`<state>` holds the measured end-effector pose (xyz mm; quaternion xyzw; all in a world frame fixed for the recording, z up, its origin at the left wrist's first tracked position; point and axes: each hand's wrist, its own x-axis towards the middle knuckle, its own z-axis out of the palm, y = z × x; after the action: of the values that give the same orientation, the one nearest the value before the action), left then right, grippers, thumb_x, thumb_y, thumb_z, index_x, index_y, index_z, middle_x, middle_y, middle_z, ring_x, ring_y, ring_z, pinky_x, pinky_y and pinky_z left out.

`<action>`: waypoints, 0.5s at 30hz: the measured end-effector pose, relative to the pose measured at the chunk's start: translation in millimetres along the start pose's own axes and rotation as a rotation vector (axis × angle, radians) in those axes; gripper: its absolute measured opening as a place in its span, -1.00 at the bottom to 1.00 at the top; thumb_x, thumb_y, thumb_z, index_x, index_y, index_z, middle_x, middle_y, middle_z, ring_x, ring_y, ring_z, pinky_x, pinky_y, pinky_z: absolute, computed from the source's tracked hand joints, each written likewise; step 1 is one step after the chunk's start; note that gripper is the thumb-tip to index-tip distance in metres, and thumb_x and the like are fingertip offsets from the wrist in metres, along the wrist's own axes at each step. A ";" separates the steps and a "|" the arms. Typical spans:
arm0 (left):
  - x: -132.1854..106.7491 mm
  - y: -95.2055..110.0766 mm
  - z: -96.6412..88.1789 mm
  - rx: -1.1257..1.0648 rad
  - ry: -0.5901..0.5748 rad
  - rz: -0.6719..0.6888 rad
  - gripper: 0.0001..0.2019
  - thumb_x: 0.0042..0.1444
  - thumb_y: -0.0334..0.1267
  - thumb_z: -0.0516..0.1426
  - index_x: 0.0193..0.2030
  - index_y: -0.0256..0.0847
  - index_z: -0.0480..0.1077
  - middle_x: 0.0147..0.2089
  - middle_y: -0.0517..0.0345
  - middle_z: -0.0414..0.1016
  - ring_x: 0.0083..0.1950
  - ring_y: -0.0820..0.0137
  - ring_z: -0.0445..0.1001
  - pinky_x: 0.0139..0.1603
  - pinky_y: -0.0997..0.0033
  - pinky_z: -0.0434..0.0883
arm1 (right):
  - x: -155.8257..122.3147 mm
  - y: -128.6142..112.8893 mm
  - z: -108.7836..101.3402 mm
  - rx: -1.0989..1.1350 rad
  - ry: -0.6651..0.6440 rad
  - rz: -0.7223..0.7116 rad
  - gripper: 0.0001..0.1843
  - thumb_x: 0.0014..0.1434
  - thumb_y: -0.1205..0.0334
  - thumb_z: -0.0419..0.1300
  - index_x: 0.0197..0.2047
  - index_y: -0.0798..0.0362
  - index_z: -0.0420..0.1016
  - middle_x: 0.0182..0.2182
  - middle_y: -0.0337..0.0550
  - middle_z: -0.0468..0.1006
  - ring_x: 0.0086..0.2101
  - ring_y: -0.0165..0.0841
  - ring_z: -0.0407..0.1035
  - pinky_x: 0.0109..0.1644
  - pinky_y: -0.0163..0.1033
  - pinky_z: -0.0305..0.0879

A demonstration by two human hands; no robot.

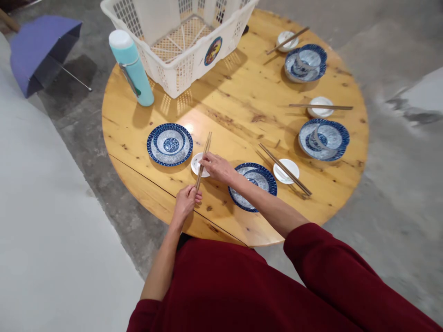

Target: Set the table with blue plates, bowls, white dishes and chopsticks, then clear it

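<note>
A pair of wooden chopsticks [206,146] lies across a small white dish [198,164] near the front of the round wooden table [242,106]. My left hand [186,201] pinches their near end. My right hand [217,167] grips them at the middle, over the dish. A blue patterned plate with a bowl [170,144] sits just left of the dish. Another blue plate with a bowl [258,180] lies under my right forearm.
A white plastic basket [180,60] and a teal flask [133,69] stand at the back left. Other place settings of blue plate [324,139], white dish [285,170] and chopsticks [285,168] ring the right side. A purple umbrella [38,48] lies on the concrete floor.
</note>
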<state>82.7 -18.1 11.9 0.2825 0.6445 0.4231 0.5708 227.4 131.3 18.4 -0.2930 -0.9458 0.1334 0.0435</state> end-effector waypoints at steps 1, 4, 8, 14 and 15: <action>0.1 0.0 -0.2 0.003 0.000 0.001 -0.74 0.18 -0.09 0.18 -0.35 -0.28 0.48 -0.37 0.07 0.58 -0.46 0.51 0.52 -0.43 0.54 0.50 | 0.1 0.1 0.2 0.004 0.000 0.000 -0.70 0.35 0.40 0.05 0.05 0.10 0.52 -0.04 0.07 0.46 -0.20 -0.21 0.32 -0.08 -0.16 0.21; 0.4 -0.1 -1.2 0.014 0.002 -0.002 -0.74 0.17 -0.09 0.19 -0.32 -0.28 0.49 -0.37 0.07 0.59 -0.47 0.50 0.52 -0.43 0.54 0.50 | 0.1 1.1 1.8 0.008 0.014 -0.003 -0.70 0.35 0.40 0.04 0.04 0.08 0.52 -0.06 0.05 0.46 -0.20 -0.22 0.31 -0.08 -0.17 0.21; 0.0 0.5 -3.1 0.046 0.011 0.001 -0.74 0.18 -0.09 0.16 -0.28 -0.28 0.50 -0.37 0.08 0.58 -0.46 0.51 0.52 -0.44 0.56 0.47 | 0.2 3.0 3.7 -0.028 0.032 -0.003 -0.70 0.37 0.38 0.01 0.01 0.09 0.54 -0.07 0.04 0.45 -0.22 -0.23 0.31 -0.10 -0.18 0.20; -0.4 2.5 -4.2 0.063 0.008 0.004 -0.76 0.21 -0.14 0.16 -0.25 -0.29 0.51 -0.35 0.07 0.58 -0.44 0.50 0.53 -0.43 0.55 0.49 | 1.5 4.2 3.7 -0.044 0.022 -0.019 -0.71 0.38 0.37 0.01 -0.01 0.11 0.54 -0.08 0.05 0.44 -0.21 -0.22 0.32 -0.09 -0.18 0.21; 0.0 2.6 -3.8 0.055 0.009 0.003 -0.77 0.20 -0.15 0.16 -0.24 -0.29 0.52 -0.35 0.07 0.59 -0.44 0.50 0.53 -0.43 0.55 0.49 | 1.5 4.1 3.7 -0.040 0.020 -0.019 -0.71 0.37 0.38 0.01 -0.01 0.10 0.54 -0.08 0.04 0.44 -0.21 -0.23 0.32 -0.09 -0.18 0.21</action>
<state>78.7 -17.7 14.1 0.2973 0.6579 0.4072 0.5594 227.9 134.5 13.8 -0.2863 -0.9504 0.1111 0.0484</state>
